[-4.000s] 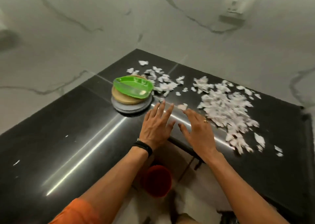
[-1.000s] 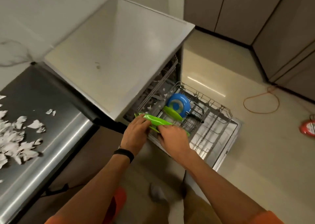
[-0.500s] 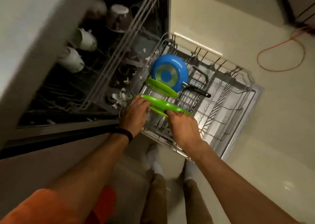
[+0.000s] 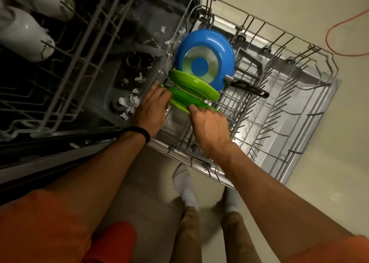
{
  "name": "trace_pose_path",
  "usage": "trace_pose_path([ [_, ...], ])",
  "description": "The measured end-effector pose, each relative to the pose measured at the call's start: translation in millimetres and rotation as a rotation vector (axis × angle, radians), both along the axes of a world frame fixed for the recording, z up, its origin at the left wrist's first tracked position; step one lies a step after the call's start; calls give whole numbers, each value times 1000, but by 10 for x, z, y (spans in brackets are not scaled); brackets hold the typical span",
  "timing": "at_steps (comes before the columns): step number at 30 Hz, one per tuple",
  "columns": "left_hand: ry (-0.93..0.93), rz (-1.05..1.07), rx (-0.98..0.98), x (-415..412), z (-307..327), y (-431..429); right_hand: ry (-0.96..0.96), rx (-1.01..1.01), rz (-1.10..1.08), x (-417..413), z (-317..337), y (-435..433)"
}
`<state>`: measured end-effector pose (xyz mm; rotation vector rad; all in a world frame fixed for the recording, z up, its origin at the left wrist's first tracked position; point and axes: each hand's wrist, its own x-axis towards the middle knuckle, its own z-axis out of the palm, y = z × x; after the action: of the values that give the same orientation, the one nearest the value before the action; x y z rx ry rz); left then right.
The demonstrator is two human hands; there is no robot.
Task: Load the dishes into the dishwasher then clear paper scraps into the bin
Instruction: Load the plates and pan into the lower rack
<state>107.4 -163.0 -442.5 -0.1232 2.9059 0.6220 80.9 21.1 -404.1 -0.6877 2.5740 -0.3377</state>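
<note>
An orange cable [image 4: 347, 25] curls across the pale floor [image 4: 329, 182] at the upper right. 2 white socks [image 4: 186, 190] over tan trouser legs [image 4: 187, 234] stand on it, and a red object [image 4: 111, 240], blurred, sits beside them lower left

Green plate [image 4: 182, 99] held on edge in lower rack [image 4: 311, 106], beside another green plate [image 4: 192, 83] — blue pan [image 4: 204, 57] behind

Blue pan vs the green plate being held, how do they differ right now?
The blue pan has a black handle; the held green plate has none. The pan stands free in the lower rack; the plate is gripped by the left hand and right hand. Both stand on edge.
</note>
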Motion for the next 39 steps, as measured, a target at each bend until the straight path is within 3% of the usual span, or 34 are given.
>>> trace_pose_path([
  [8,-52,-94,4,-193,-1,-116,-32,-18,-62,4,-67,-84],
  [21,-2,-114,-156,-310,-155,74,27,-46,-110,-178,-304,98],
  [31,23,-204,-64,-331,-150,-133,-83,2,-62,-205,-246,33],
  [39,-57,-225,52,-519,-196,-182,-100,42,-5,-345,-186,60],
])
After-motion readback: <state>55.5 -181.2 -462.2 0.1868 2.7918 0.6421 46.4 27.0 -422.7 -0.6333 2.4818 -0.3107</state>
